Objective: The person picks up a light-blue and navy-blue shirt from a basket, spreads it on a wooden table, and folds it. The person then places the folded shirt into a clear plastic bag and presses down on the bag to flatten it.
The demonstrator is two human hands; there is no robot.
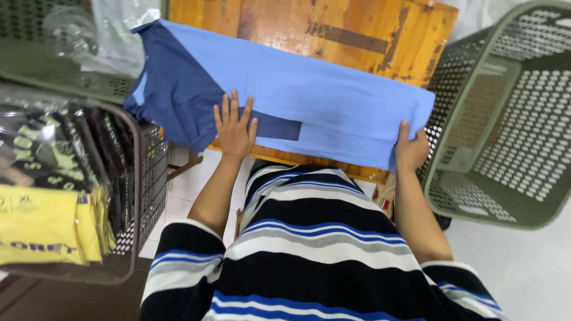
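Light blue shirt (333,89) with navy sleeve is laid folded across the wooden table (357,30), navy part hanging off the table's left edge. Left hand (235,128) is pressed flat on the shirt near the navy hem strip, fingers spread and released, nothing gripped. Right hand (410,148) is clenched on the shirt's right edge, thumb on top, cloth pinched. Green perforated basket (505,119) is seen just right of the table. Dark basket (137,178) with bagged yellow shirts (41,226) is seen at left.
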